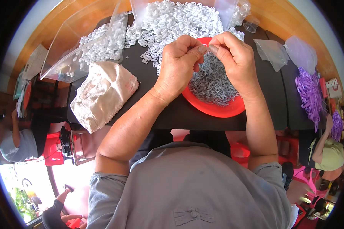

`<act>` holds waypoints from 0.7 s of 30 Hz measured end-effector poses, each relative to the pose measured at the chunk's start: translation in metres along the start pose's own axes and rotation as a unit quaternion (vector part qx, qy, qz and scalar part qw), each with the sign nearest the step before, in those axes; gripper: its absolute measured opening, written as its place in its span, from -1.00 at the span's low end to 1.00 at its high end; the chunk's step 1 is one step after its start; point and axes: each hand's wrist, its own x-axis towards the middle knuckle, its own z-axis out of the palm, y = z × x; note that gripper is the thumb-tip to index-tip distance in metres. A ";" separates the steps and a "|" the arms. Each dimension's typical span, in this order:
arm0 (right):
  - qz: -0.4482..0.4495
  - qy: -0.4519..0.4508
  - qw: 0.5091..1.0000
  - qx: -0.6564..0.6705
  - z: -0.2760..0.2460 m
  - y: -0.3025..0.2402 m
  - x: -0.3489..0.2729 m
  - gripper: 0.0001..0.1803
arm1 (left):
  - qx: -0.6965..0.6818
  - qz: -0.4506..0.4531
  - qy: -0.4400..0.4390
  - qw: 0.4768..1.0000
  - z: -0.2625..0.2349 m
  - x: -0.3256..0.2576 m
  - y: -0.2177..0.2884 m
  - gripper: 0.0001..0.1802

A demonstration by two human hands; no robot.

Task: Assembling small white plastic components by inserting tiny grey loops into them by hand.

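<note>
Both of my hands are raised close together over a red plastic bowl (214, 110), fingertips almost meeting. My left hand (179, 63) is closed in a pinch of thumb and forefinger. In the same way my right hand (237, 61) pinches from the other side. Something tiny and pale sits between the fingertips, too small to name and mostly covered by them. Inside the bowl lies a heap of small, thin grey-blue pieces (214, 86). Just beyond my hands, a large pile of small white oval plastic pieces with holes (179, 19) spreads over the dark table.
A clear plastic bin (61, 49) lies tipped at the far left with white pieces by its mouth. A crumpled cream cloth (103, 91) rests left of my forearm. Clear bags (271, 53) and purple ribbon bundles (308, 95) are at right. Other people sit at both sides.
</note>
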 end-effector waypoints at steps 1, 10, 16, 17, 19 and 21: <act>-0.014 0.004 1.000 -0.010 0.001 0.000 -0.001 -0.96 | -0.001 -0.002 0.000 1.000 0.000 0.000 -0.001 -0.87; -0.024 0.006 1.000 0.010 0.016 0.004 -0.003 -0.95 | -0.054 -0.023 0.050 0.997 0.000 -0.002 0.004 -0.90; 0.061 0.001 0.997 0.051 0.008 0.000 0.000 -0.97 | -0.042 -0.027 0.035 0.998 -0.002 0.001 0.004 -0.88; 0.059 0.002 0.997 0.050 0.005 0.000 0.001 -0.97 | -0.041 -0.035 0.034 0.998 -0.001 0.001 0.006 -0.88; 0.047 0.013 0.998 0.043 0.002 0.001 0.002 -0.94 | -0.043 -0.037 0.035 0.998 -0.001 0.001 0.008 -0.87; 0.039 0.014 0.998 0.039 0.003 0.001 0.002 -0.93 | -0.044 -0.041 0.037 0.997 -0.001 0.001 0.008 -0.87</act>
